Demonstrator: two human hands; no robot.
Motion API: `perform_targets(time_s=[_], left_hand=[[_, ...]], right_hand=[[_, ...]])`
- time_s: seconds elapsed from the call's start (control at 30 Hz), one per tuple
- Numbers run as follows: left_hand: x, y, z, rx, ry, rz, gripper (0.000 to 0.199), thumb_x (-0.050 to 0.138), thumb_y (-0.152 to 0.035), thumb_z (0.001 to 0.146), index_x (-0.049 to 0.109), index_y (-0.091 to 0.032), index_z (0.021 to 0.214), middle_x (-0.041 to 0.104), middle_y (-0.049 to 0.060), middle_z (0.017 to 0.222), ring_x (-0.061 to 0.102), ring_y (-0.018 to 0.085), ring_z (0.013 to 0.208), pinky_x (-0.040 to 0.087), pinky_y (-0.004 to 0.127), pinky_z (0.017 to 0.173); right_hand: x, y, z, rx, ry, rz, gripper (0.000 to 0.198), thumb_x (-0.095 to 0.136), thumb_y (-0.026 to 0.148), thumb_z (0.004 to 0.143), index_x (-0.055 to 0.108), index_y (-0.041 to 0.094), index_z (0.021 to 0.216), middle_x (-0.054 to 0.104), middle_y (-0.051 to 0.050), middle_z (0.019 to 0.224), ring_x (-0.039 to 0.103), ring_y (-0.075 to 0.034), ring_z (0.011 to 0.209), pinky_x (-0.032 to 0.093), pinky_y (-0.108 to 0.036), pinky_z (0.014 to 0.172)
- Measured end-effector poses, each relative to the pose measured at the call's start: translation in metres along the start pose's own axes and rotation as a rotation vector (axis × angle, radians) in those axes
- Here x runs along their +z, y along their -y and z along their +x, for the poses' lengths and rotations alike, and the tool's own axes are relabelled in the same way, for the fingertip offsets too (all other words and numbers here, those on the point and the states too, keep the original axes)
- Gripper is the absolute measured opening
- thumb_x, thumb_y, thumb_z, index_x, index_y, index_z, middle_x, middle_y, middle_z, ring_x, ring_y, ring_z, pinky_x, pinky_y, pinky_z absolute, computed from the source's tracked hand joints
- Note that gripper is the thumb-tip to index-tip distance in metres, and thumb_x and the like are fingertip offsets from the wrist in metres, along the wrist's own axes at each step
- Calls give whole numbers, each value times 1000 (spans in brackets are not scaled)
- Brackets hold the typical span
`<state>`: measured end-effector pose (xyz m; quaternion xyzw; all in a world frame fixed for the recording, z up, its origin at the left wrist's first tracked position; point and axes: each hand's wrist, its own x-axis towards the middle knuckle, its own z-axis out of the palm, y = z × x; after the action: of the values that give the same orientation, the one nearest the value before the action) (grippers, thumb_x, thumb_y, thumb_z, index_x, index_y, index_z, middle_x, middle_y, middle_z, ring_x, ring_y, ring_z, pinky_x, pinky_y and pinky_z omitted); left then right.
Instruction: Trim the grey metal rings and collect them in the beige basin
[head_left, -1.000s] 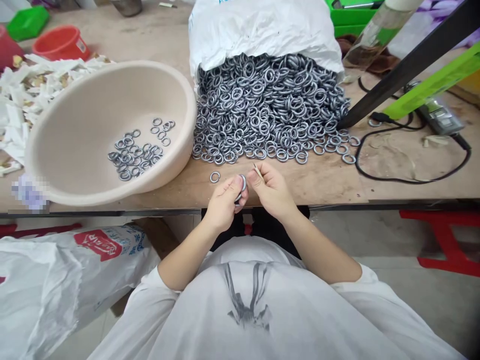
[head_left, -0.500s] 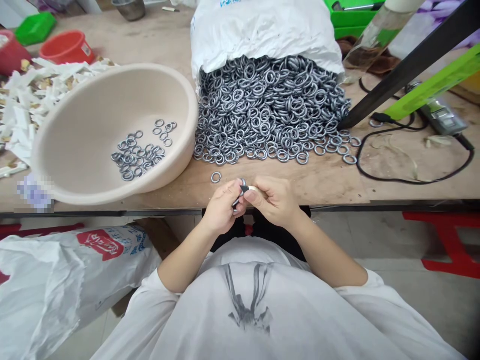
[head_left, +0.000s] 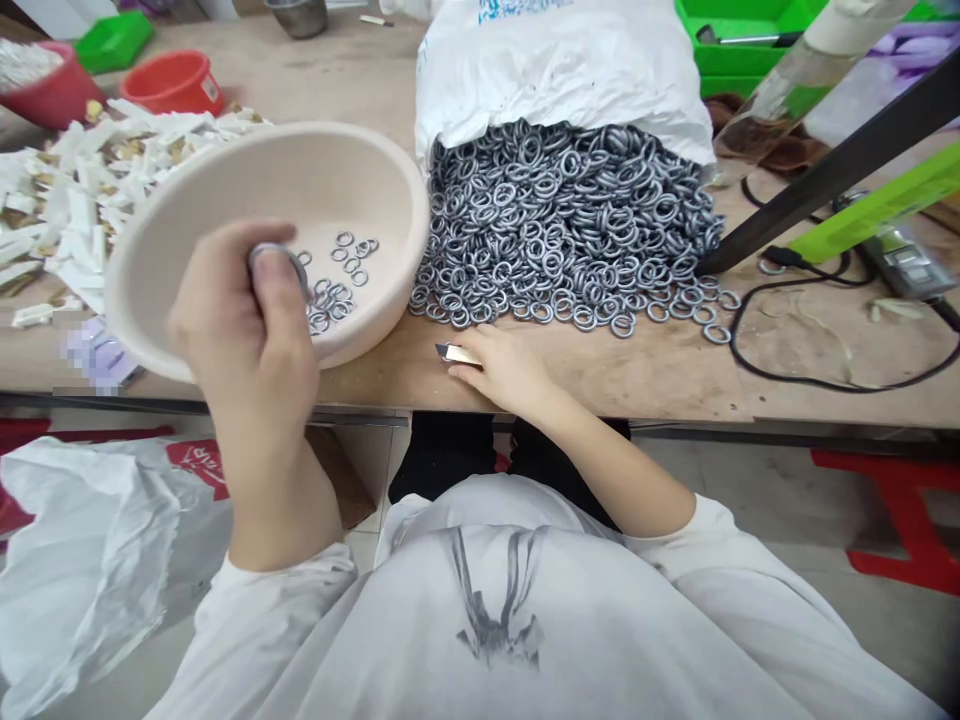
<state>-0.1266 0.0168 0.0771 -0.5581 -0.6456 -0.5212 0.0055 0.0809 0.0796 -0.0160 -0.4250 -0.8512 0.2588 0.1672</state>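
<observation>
My left hand [head_left: 244, 310], closed and a little blurred, is raised over the near side of a large beige basin [head_left: 352, 150]. Between its thumb and forefinger is a grey ring [head_left: 279, 262]. Inside the basin lie several more grey rings [head_left: 330, 305], partly covered by that hand. Low over the wooden table, my right hand [head_left: 506, 365] grips a small blade [head_left: 459, 354] with a dark slanted tip and a pale handle or wrap, pointing left. Just beyond the right hand is a large heap of grey rings [head_left: 555, 230], spilling from a white sack [head_left: 562, 70].
White strips and scraps [head_left: 82, 210] are piled left of the basin, below a red bowl [head_left: 172, 85]. At the right a dark bar [head_left: 832, 165] slants over the table [head_left: 637, 375], near a black cable [head_left: 817, 375]. Green trays [head_left: 750, 20] stand at the back right.
My hands have parted. The left has moved up and left to the basin with a ring, while the right, still on the blade, has lowered toward the table where a loose ring lay.
</observation>
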Motion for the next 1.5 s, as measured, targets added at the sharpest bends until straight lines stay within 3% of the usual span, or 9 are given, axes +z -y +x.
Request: perform_targets(time_s=[0.17,0.3,0.37,0.5,0.6,0.8,1.0,1.17,1.5], left_hand=[[-2,22,30,45,181,374,27,62,-31,90,76,-27,113,68,9,126,55,37,125,32,55,112],[19,6,-16,240,69,73,25,57,-29,95,73,-24,113,73,8,114,60,26,116,41,44,106],[38,-3,-46,75,321,-206,24,53,-33,98,74,-22,100,74,6,97,66,20,94,48,35,92],[81,-8,-85,-490,804,-727,51,49,-62,93,68,-17,79,68,7,74,58,15,64,43,26,57],[97,-13,-94,-874,967,-1059,56,54,-70,86,61,-16,74,57,2,60,45,10,50,35,22,47],[103,-29,-101,-1032,687,-1210,44,75,-52,80,50,-17,71,41,-7,51,32,5,44,28,17,43],[108,-33,-103,-1104,553,-1244,48,74,-52,81,45,-17,66,37,-7,51,32,4,43,27,16,42],[106,-37,-102,-1167,468,-1232,49,76,-51,80,44,-18,65,37,-7,49,32,4,44,28,16,43],[106,-37,-102,-1163,498,-1242,50,75,-51,80,41,-18,64,36,-8,49,31,4,43,29,17,42]], right_hand=[[6,2,9,89,-1,-174,23,52,17,95,71,17,108,66,-15,112,63,-27,94,43,-37,75],[-4,-18,-4,90,-179,214,12,54,22,95,66,17,91,64,-9,95,59,-23,90,44,-35,77],[-11,-23,-16,73,-193,575,21,55,36,97,60,19,86,59,-2,79,57,-17,74,45,-32,70],[-17,-16,-36,39,-13,1159,40,62,60,89,52,22,81,50,7,59,51,-11,50,49,-28,55],[-14,-8,-43,119,48,1304,41,68,60,85,51,23,86,53,9,56,56,-12,44,53,-28,49],[-5,-11,-48,118,-176,1122,46,76,60,78,58,22,97,64,4,72,63,-13,59,54,-28,58],[-6,-14,-56,-35,-467,372,48,47,62,97,59,20,78,60,-2,71,54,-15,66,39,-29,62],[-4,-11,-61,-112,-444,41,54,41,60,99,49,20,63,52,-1,62,43,-13,58,28,-31,56],[-3,-13,-60,-106,-446,6,56,39,62,100,48,20,63,51,-1,61,42,-13,58,27,-30,57]])
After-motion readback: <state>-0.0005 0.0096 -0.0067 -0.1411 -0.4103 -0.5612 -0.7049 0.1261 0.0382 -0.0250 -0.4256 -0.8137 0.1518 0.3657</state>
